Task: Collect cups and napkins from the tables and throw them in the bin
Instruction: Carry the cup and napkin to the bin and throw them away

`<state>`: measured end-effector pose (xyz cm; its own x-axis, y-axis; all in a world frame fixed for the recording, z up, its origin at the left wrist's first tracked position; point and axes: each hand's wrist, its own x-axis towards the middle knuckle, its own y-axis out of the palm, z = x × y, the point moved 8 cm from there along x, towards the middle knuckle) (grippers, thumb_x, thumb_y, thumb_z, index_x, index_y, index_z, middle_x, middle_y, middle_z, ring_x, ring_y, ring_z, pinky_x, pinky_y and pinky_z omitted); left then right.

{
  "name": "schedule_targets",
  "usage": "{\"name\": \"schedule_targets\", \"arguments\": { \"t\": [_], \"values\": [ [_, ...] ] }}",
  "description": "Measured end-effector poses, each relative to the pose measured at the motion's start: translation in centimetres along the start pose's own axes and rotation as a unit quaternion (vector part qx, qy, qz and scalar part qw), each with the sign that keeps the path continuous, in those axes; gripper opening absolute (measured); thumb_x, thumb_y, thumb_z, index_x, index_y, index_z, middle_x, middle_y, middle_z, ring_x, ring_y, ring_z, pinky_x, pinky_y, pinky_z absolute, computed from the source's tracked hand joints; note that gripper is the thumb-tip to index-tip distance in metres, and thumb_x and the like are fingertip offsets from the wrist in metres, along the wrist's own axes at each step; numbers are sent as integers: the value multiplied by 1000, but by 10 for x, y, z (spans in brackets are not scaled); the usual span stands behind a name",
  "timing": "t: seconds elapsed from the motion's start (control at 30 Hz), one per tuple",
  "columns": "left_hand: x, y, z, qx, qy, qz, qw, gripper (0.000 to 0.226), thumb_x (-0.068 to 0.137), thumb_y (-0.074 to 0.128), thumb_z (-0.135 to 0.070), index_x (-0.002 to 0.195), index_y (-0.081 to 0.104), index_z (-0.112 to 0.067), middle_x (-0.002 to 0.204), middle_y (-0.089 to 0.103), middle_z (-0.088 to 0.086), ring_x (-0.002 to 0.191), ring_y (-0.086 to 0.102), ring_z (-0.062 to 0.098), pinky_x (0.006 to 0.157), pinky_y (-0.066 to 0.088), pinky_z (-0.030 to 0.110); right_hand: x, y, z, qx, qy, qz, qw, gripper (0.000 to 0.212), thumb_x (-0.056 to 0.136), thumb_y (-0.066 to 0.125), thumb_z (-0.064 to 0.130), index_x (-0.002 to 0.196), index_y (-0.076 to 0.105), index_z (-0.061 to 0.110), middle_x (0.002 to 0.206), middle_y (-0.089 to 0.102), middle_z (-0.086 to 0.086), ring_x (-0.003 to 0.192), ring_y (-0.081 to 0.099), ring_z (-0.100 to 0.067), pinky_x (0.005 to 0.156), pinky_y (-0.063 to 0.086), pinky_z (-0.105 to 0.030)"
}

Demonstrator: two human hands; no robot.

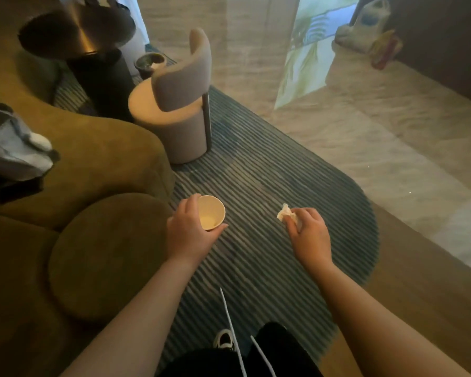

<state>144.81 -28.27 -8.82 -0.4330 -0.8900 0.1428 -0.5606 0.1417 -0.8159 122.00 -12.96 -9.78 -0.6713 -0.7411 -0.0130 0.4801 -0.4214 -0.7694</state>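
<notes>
My left hand (189, 232) grips an empty cream paper cup (211, 212) by its side, mouth tilted up toward me. Out to the right, my right hand (307, 232) pinches a crumpled white napkin (284, 213) between thumb and fingers. Both hands hover over the striped rug (269, 186). Far off at the upper left, a small dark round bin (150, 62) stands on the floor, with something pale inside it.
An olive curved sofa (98, 148) and a round olive cushion (106, 254) fill the left. A grey bag (14, 142) lies on the sofa. A beige round chair (178, 104) and a dark round table (76, 29) stand ahead. Pale marble floor (365, 137) lies to the right.
</notes>
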Motion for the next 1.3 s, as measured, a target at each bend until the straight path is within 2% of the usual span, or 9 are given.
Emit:
{"name": "schedule_targets", "arguments": {
  "t": [0.1, 0.27, 0.43, 0.57, 0.73, 0.9, 1.1, 1.17, 1.3],
  "values": [
    [67, 30, -10, -10, -3, 20, 1000, 84, 65, 70, -64, 131, 37, -26, 124, 49, -2, 105, 50, 16, 87, 42, 38, 70, 5, -7, 4, 19, 3, 1000, 29, 93, 53, 36, 115, 60, 19, 110, 54, 6, 96, 48, -8, 79, 37, -23],
    [189, 91, -24, -21, 0, 26, 999, 80, 67, 72, -59, 131, 40, -22, 122, 50, -1, 105, 50, 18, 90, 39, 41, 209, 20, -24, 10, 30, -3, 1000, 28, 93, 53, 33, 114, 61, 16, 111, 55, 3, 102, 49, -15, 88, 44, -35],
    [356, 142, -51, -23, -7, 15, 1000, 80, 68, 75, -55, 131, 40, -20, 122, 49, 1, 106, 50, 20, 91, 41, 45, 392, 23, -37, 8, 18, 9, 1000, 29, 94, 51, 33, 114, 61, 15, 110, 55, 1, 100, 50, -17, 86, 44, -34],
    [486, 160, -81, -24, -25, -15, 999, 80, 66, 77, -53, 129, 42, -18, 121, 51, 2, 105, 51, 22, 89, 41, 45, 534, 12, -23, -11, -3, 24, 1000, 30, 95, 49, 34, 114, 61, 15, 111, 56, 1, 101, 49, -18, 87, 43, -34],
    [610, 170, -101, -16, -43, -57, 997, 77, 65, 79, -50, 124, 45, -14, 119, 52, 5, 105, 50, 25, 85, 42, 42, 667, 7, -2, -14, -22, 42, 999, 29, 94, 50, 34, 110, 64, 15, 108, 58, -2, 100, 52, -21, 86, 45, -37],
    [713, 186, -86, -6, -75, -91, 993, 74, 61, 81, -49, 119, 49, -14, 109, 55, 3, 95, 51, 21, 74, 38, 30, 784, 30, 17, -6, -42, 70, 997, 26, 93, 52, 34, 108, 65, 16, 106, 59, 0, 96, 54, -20, 84, 44, -34],
    [855, 225, -55, -20, -103, -125, 987, 75, 62, 79, -51, 121, 45, -18, 111, 53, 0, 99, 51, 18, 78, 44, 40, 953, 93, 53, -11, -81, 116, 990, 32, 93, 49, 41, 114, 63, 20, 113, 56, 4, 97, 57, -17, 86, 49, -38],
    [910, 234, -42, -34, -124, -141, 982, 75, 62, 76, -54, 122, 45, -21, 112, 52, -2, 100, 50, 16, 79, 44, 39, 1018, 115, 77, -18, -108, 128, 986, 31, 93, 51, 40, 113, 64, 20, 111, 57, 4, 98, 56, -17, 86, 47, -35],
    [1021, 238, -17, -33, -165, -163, 972, 73, 63, 75, -54, 120, 44, -21, 111, 53, -1, 100, 52, 22, 77, 43, 39, 1145, 144, 134, -47, -147, 143, 978, 31, 91, 53, 42, 114, 64, 23, 114, 60, 6, 98, 57, -15, 81, 43, -28]
  ]
}}
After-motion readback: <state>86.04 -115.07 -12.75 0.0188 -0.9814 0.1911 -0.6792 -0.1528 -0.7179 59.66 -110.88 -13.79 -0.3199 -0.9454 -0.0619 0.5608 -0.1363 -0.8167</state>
